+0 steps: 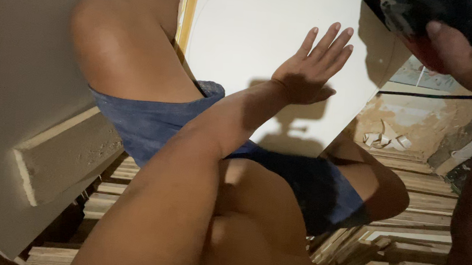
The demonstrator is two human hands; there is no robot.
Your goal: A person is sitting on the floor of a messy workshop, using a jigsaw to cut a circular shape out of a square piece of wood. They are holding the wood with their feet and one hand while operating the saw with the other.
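While flat on the board:
Left hand (309, 71): open, fingers spread, pressing smooth white panel (242, 39).
Right hand (463, 51): gripping glossy dark tool (449, 14).
Floor: rough wood offcuts (404, 255).

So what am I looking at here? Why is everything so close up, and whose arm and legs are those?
This picture comes from a small camera worn on a person's head, so you see what they see when they look down. There is no machine, just a person and their two hands. The left hand is open and lies flat on a big white board in front of them. The right hand, up in the corner, grips a dark tool; most of it is cut off, so I cannot tell what kind it is. The bare knees and blue shorts are the person's own. Below lie stacked wood strips, and a pale panel stands on the left.
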